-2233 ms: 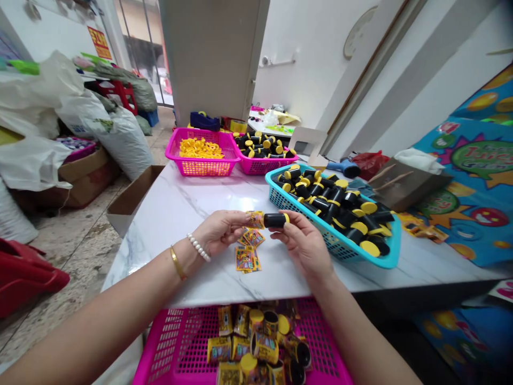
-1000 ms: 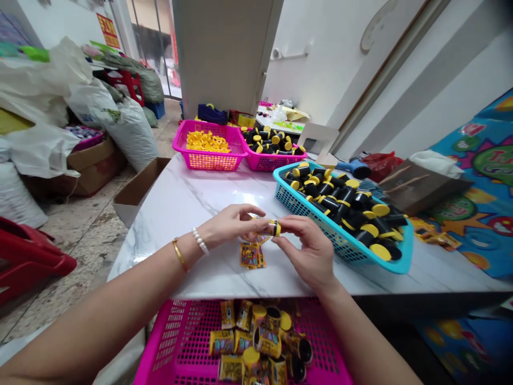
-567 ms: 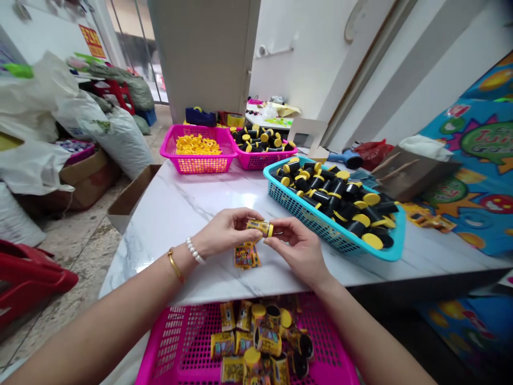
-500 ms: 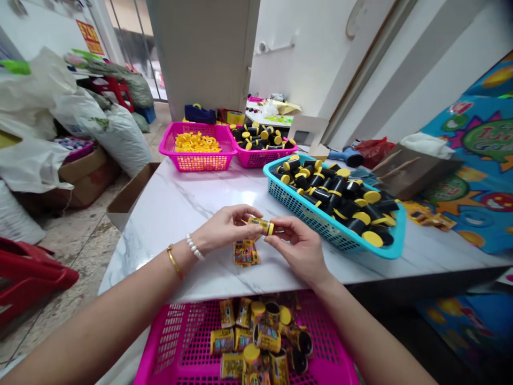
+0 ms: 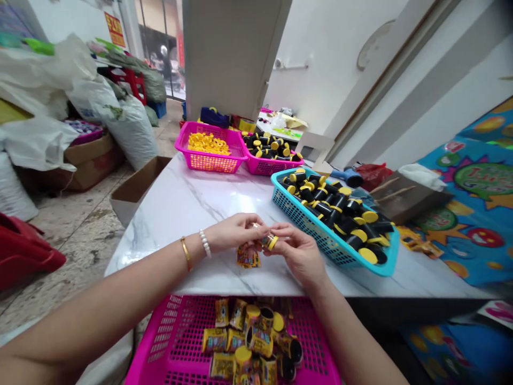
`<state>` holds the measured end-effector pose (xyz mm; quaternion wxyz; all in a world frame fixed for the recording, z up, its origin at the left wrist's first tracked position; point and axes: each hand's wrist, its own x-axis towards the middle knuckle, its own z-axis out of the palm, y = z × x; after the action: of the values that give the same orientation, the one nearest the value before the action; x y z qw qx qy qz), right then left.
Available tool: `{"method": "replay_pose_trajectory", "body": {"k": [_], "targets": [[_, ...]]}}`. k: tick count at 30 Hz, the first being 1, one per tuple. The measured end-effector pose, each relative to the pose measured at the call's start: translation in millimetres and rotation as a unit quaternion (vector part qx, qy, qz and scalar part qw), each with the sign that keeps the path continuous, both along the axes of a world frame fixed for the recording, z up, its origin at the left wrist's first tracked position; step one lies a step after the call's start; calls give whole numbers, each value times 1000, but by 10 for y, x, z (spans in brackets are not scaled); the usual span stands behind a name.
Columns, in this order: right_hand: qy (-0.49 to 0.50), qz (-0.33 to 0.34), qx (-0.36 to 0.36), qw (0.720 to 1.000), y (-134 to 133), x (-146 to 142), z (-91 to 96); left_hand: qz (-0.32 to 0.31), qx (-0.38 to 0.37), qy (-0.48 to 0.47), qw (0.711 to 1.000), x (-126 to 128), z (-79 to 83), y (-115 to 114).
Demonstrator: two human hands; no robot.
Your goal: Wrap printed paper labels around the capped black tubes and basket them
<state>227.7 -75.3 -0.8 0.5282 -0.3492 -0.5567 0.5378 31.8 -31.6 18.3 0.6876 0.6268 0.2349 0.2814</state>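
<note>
Between both hands is a small yellow-capped container (image 5: 271,242), held over the near part of the marble-patterned table (image 5: 192,208). My left hand (image 5: 244,231) has its fingers closed on the body, covering most of it. At the cap end, my right hand (image 5: 298,248) pinches the same container with thumb and fingers. Just below them on the table lies a small pile of printed labels (image 5: 248,259), partly hidden by my left hand. Lower down, a pink basket (image 5: 176,342) holds several containers wrapped in yellow printed labels (image 5: 258,342).
A blue basket (image 5: 304,224) of black containers with yellow caps stands to the right. Farther back are a pink basket (image 5: 212,163) of yellow rings and another pink basket (image 5: 266,167) of black containers. An open cardboard box (image 5: 132,187) stands at the table's left edge.
My hands have drawn closer together around the container, and my left fingers now cover more of it. The camera view has turned and tilted slightly.
</note>
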Motion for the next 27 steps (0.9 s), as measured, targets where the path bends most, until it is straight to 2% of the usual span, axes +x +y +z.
{"method": "replay_pose_trajectory", "body": {"k": [3, 5, 9, 12, 16, 19, 22, 24, 27], "targets": [[55, -17, 6, 998, -15, -38, -15, -45, -30, -36, 998, -22, -4, 13], [60, -22, 2, 998, -28, -61, -10, -41, -38, -38, 998, -25, -17, 30], [-8, -7, 18, 1000, -41, -62, 13, -22, -55, -11, 998, -14, -59, 52], [-40, 15, 56, 998, -43, -33, 3, -55, -84, -20, 995, -22, -71, 53], [-12, 20, 88, 996, -61, -22, -11, -94, -115, -46, 988, -25, -73, 52], [-55, 31, 74, 995, -86, -41, 31, -69, -108, -16, 992, 3, -81, 38], [-111, 30, 97, 989, -109, -47, 77, -58, -114, -14, 992, 11, -75, 19], [-85, 26, 108, 990, -117, -34, 84, -82, -120, -24, 989, -3, -63, 19], [-46, 40, 86, 994, -117, -13, 79, -96, -108, -1, 990, -18, -57, 29]]}}
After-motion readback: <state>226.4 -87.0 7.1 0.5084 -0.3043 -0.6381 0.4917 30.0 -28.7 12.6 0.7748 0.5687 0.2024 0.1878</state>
